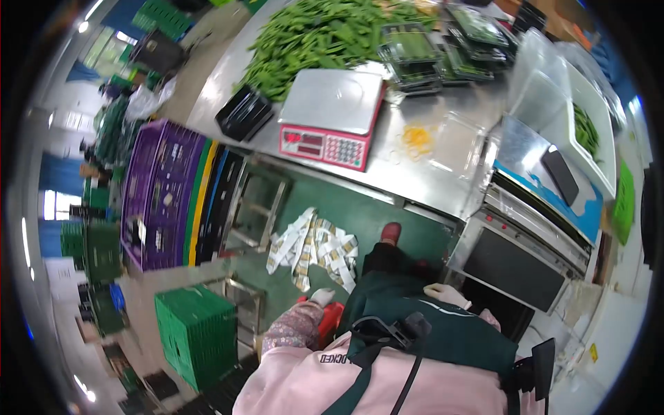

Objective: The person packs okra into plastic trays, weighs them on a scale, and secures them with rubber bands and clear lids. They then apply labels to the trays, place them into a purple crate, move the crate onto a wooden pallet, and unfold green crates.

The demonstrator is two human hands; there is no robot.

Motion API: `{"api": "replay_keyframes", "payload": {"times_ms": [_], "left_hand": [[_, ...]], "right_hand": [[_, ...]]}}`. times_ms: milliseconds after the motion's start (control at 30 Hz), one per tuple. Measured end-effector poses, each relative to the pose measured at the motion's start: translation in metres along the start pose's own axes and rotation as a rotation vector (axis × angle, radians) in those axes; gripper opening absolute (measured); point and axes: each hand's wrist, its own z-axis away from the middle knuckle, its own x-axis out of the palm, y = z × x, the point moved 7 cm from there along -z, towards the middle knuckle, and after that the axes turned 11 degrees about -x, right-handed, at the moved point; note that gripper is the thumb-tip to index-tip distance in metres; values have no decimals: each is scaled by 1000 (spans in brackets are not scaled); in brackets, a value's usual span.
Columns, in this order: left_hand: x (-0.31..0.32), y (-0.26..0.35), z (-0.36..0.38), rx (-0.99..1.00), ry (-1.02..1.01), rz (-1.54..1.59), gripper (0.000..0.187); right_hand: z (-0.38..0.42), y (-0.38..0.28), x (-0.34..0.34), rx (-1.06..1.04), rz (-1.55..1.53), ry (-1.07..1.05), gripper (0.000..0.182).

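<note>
My left hand [322, 297], in a pale glove, is down at my side with its fingers closed at the edge of a red plastic stool [333, 322]. Much of that stool is hidden behind my sleeve and apron. On the other side, my right hand [446, 295], also gloved, lies against my dark green apron [408, 315] with fingers extended and nothing in them. Beyond my knees stands a steel table [443, 187]. A red digital scale [326, 121] with a bare steel pan sits at its near edge.
Green pods [325, 41] are heaped behind the scale, beside stacked packed trays [411, 59]. Black trays [244, 113] and yellow bands [417, 140] lie nearby. A wrapping machine [515, 256] carries a phone [559, 174]. Label strips [315, 249] litter the floor; purple crates [162, 197] and a green crate [196, 335] stand left.
</note>
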Motion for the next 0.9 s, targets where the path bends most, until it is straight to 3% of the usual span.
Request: {"api": "replay_keyframes", "payload": {"times_ms": [33,67,200,300,367,467,500,533,567,600,633,667,700,767,900], "left_hand": [[22,-32,15,-27,6,38,44],[51,-48,25,149,-46,-483,39],[95,-84,73,6,-11,-283,29],[171,-108,33,-30,3,-234,32],[145,-87,39,-42,38,-175,34],[157,-120,2,-331,-117,1099,37],[107,-106,9,-286,-159,603,42],[78,-101,-2,-210,-146,350,44],[61,-111,-25,-117,71,329,45],[22,-102,-32,-9,84,77,46],[-1,-120,-39,-167,181,511,46],[-38,-114,-19,-415,81,1023,44],[-74,-116,-18,-428,89,953,41],[-105,-139,-41,-324,418,1081,39],[-136,-147,-24,-413,441,1279,35]], "right_hand": [[-4,-9,-4,-63,32,2,34],[-9,-15,-5,-67,54,-34,34],[-48,-45,-4,-66,149,-73,32],[-85,-84,1,-157,217,-128,33],[-114,-100,2,-138,239,-153,33],[-156,-137,9,-72,267,-156,34],[-172,-144,10,-128,282,-159,34],[-186,-152,13,-183,295,-162,34],[-198,-165,17,-171,304,-159,34],[-208,-180,23,-176,308,-172,34],[-216,-194,28,-158,306,-176,34],[-226,-205,33,-144,307,-181,34],[-237,-209,36,-154,314,-200,34],[-259,-213,39,-214,310,-252,34],[-297,-236,42,-194,343,-339,33]]}}
